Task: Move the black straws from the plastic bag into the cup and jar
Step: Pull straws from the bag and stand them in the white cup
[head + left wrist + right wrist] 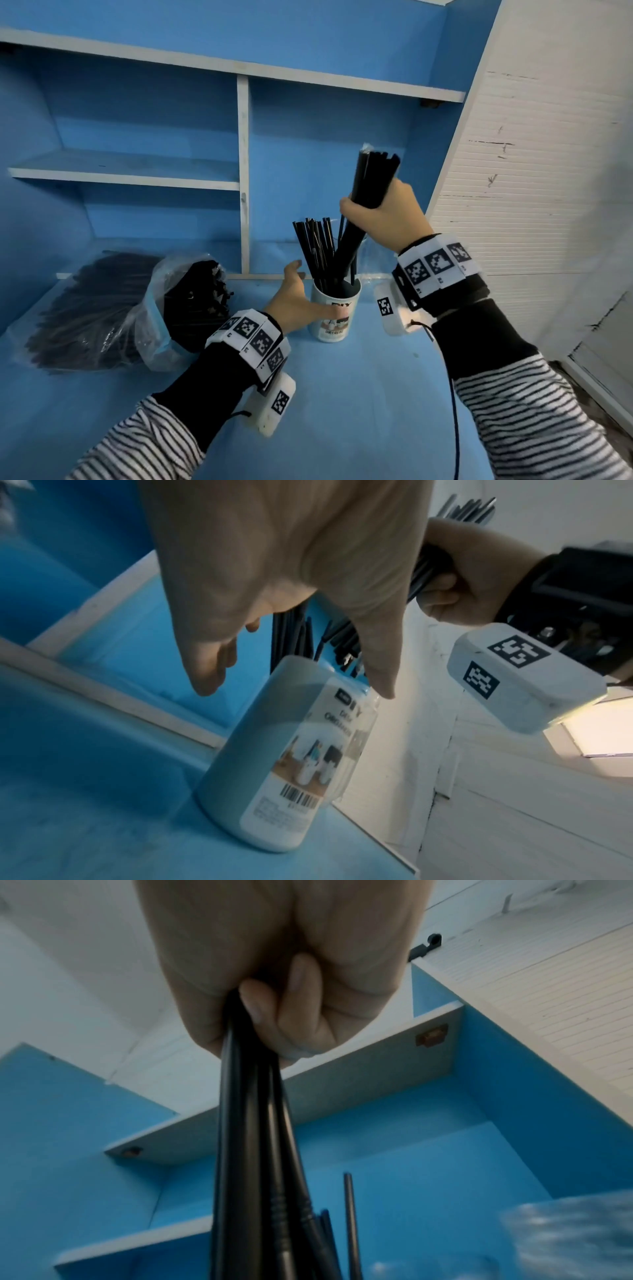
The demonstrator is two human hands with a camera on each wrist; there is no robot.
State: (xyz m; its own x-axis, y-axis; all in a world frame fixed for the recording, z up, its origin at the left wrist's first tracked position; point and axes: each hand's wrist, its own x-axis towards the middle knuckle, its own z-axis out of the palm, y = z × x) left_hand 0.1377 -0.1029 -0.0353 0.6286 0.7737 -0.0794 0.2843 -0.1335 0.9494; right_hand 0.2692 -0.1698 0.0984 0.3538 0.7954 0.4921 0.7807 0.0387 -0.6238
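A blue shelving unit with white-edged boards (243, 171) rose behind a blue tabletop (342, 394), and a white ribbed wall panel (534, 171) closed the right side. On the left of the tabletop lay a crumpled clear plastic bag (102, 308), its mouth turned toward the middle and packed with thin black straws (191, 301) lying flat inside it. Near the centre stood a white cylindrical cup with a printed label and barcode (334, 315) — upright, and already holding a loose cluster of black straws (317, 246) that leaned outward above its rim. Whether a jar stood behind the cup could not be told.

The person's right hand (387, 219) was raised above the cup, fingers (274, 1020) curled tightly round a bundle of black straws (371, 181); the bundle slanted down, its lower ends reaching into the cup among the others. The left hand (294, 305) rested beside the cup with fingers straight and relaxed — its thumb lay across the label, while the other fingers (209, 669) stood just behind the rim, gripping nothing. Both wrists wore white bands with black square markers (435, 267) over black cuffs and striped sleeves.
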